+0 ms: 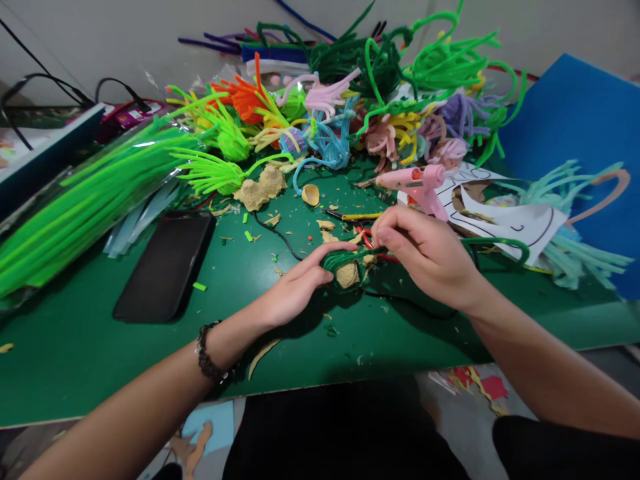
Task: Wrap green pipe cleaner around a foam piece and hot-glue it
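My left hand (287, 297) grips a tan, rough-surfaced ball (347, 275) partly wrapped in dark green pipe cleaner. My fingers lie over its top and the thumb presses its near left side. To the right, my right hand (430, 257) pinches the dark green pipe cleaner (500, 241) running from the ball, and its loose end sticks out past the hand. Just beyond that hand lies a pink hot glue gun (415, 183). Tan flakes (327, 235) and a yellow-handled tool (357, 217) lie behind the ball.
A black phone (165, 267) lies to the left, beside a bag of bright green pipe cleaners (120, 183). Several colourful pipe-cleaner bundles (325, 133) are heaped along the back. Cut white paper (500, 213) and a blue sheet (575, 140) occupy the right. A black cord (410, 300) crosses the green table (150, 373).
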